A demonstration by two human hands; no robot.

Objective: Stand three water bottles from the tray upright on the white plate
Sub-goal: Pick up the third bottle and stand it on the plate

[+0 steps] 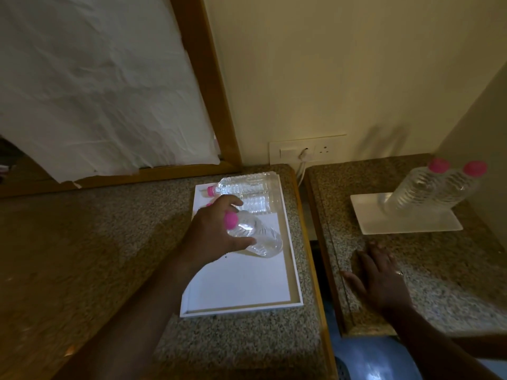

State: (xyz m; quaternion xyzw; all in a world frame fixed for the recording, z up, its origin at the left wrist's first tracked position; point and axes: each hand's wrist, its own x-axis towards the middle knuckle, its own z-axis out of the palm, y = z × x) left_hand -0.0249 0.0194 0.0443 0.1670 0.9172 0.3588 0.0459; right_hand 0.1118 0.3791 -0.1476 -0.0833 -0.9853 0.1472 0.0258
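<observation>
A white tray (290,270) lies on the left granite counter. Two clear water bottles with pink caps lie on their sides at its far end, one (247,183) behind the other (260,204). My left hand (216,229) is shut around the neck of a third clear bottle (263,239), which is tilted over the tray with its pink cap up by my fingers. On the right counter, two clear bottles (417,187) (455,187) with pink caps stand upright on the white plate (411,223). My right hand (381,278) rests flat and empty on the right counter, in front of the plate.
A narrow gap (315,242) separates the two granite counters. A wall socket plate (307,152) with a white cable sits behind them. A wooden-framed panel covered in white paper (96,91) leans at the back left. Blue floor (370,360) shows below.
</observation>
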